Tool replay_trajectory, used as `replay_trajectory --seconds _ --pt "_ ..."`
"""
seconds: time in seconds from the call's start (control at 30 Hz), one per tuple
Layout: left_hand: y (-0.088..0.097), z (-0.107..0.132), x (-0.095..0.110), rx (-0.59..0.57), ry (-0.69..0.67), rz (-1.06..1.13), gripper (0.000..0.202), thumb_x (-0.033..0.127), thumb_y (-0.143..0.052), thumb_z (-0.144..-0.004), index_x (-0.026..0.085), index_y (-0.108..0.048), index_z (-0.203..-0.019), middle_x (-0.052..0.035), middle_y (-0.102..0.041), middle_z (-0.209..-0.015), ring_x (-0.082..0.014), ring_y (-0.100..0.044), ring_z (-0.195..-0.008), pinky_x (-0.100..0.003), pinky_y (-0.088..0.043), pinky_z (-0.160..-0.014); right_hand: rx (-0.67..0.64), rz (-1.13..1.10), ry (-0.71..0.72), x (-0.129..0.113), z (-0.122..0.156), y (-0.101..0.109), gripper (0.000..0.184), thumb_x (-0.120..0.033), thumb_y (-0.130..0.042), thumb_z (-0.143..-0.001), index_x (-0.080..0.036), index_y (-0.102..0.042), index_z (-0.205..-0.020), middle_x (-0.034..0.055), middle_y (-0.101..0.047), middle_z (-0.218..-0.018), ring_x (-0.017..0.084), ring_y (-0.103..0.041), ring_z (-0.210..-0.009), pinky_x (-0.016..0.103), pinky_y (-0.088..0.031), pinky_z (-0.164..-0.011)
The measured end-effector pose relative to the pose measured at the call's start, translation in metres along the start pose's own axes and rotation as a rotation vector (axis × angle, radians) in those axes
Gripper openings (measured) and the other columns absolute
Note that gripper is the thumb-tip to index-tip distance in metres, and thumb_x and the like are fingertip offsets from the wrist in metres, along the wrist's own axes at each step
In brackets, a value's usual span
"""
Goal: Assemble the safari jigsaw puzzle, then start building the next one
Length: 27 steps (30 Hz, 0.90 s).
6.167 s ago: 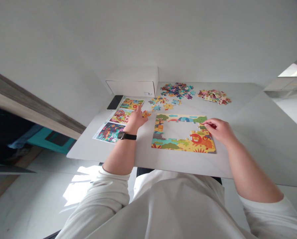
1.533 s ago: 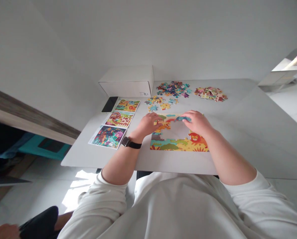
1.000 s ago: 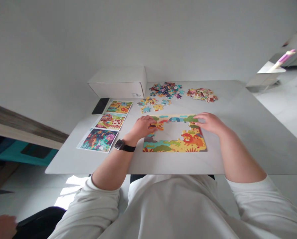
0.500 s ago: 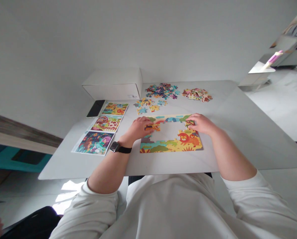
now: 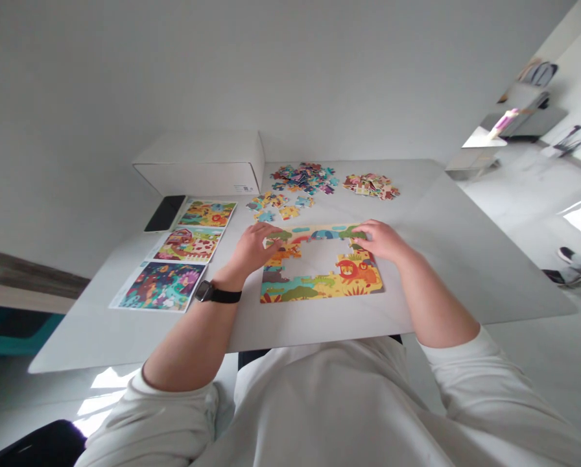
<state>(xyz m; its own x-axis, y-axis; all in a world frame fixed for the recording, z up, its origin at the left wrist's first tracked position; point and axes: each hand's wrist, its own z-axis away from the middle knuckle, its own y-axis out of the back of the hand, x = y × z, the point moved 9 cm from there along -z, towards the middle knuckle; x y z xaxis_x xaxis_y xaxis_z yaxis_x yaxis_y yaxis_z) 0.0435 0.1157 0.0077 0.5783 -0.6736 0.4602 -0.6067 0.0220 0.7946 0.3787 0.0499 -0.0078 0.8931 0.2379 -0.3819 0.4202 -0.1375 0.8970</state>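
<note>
A partly assembled jigsaw puzzle (image 5: 314,293) lies flat on the table in front of me. Its frame shows lions, trees and a rainbow around a hole where the pale tabletop shows. At its upper left corner rests my left hand (image 5: 255,248), thumb and fingers apart over the edge pieces. My right hand (image 5: 382,240) touches the upper right corner, its fingers stretched out over the green tree pieces. Neither hand visibly lifts a piece. Several loose yellow and blue puzzle pieces (image 5: 289,212) lie just beyond the puzzle.
Behind are a dark multicoloured pile of pieces (image 5: 306,177) and a reddish pile (image 5: 371,186). To the left lie three picture sheets (image 5: 189,244) and a black phone (image 5: 165,213). A white box (image 5: 200,176) stands at the back left against the wall.
My left hand has moved from the giraffe pieces up to the puzzle's upper left corner. My right hand has slid slightly towards the top edge. The view has turned a little right.
</note>
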Motion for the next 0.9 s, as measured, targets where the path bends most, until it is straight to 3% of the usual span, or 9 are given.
replay_trajectory --seconds 0.2,0.37,0.57,0.9 --pt "0.027 -0.010 -0.024 0.173 0.123 0.009 0.037 0.036 -0.065 -0.097 0.019 -0.073 -0.129 -0.0107 -0.076 -0.124 -0.0263 -0.072 -0.115 -0.042 -0.055 -0.110 0.009 -0.006 -0.022 -0.003 -0.001 0.003 0.024 -0.027 -0.077 -0.095 -0.026 -0.085 -0.118 0.0096 -0.082 -0.118 0.028 -0.076 -0.109 0.042 -0.058 -0.103" --pt "0.036 -0.037 -0.046 0.160 0.234 -0.001 0.043 0.032 -0.068 -0.092 0.019 -0.069 -0.133 -0.0105 -0.077 -0.125 -0.0245 -0.072 -0.110 -0.039 -0.056 -0.106 0.019 -0.003 -0.009 -0.005 -0.001 0.006 0.023 -0.027 -0.076 -0.096 -0.025 -0.085 -0.117 0.0101 -0.082 -0.117 0.029 -0.076 -0.109 0.045 -0.059 -0.102" --pt "0.014 -0.084 -0.051 -0.012 0.237 -0.130 0.049 0.033 -0.072 -0.090 0.020 -0.069 -0.137 -0.0118 -0.077 -0.130 -0.0291 -0.072 -0.118 -0.040 -0.055 -0.107 0.028 0.001 -0.039 -0.002 -0.001 0.007 0.021 -0.026 -0.075 -0.097 -0.025 -0.085 -0.116 0.0095 -0.082 -0.117 0.029 -0.076 -0.109 0.044 -0.059 -0.102" --pt "-0.048 -0.131 -0.055 -0.491 0.118 -0.328 0.082 0.038 -0.082 -0.085 0.025 -0.054 -0.161 -0.0091 -0.068 -0.155 -0.0288 -0.066 -0.140 -0.031 -0.049 -0.115 0.058 -0.010 -0.030 -0.002 0.000 0.010 0.020 -0.024 -0.076 -0.097 -0.026 -0.084 -0.115 0.0075 -0.082 -0.115 0.026 -0.076 -0.108 0.042 -0.058 -0.102"
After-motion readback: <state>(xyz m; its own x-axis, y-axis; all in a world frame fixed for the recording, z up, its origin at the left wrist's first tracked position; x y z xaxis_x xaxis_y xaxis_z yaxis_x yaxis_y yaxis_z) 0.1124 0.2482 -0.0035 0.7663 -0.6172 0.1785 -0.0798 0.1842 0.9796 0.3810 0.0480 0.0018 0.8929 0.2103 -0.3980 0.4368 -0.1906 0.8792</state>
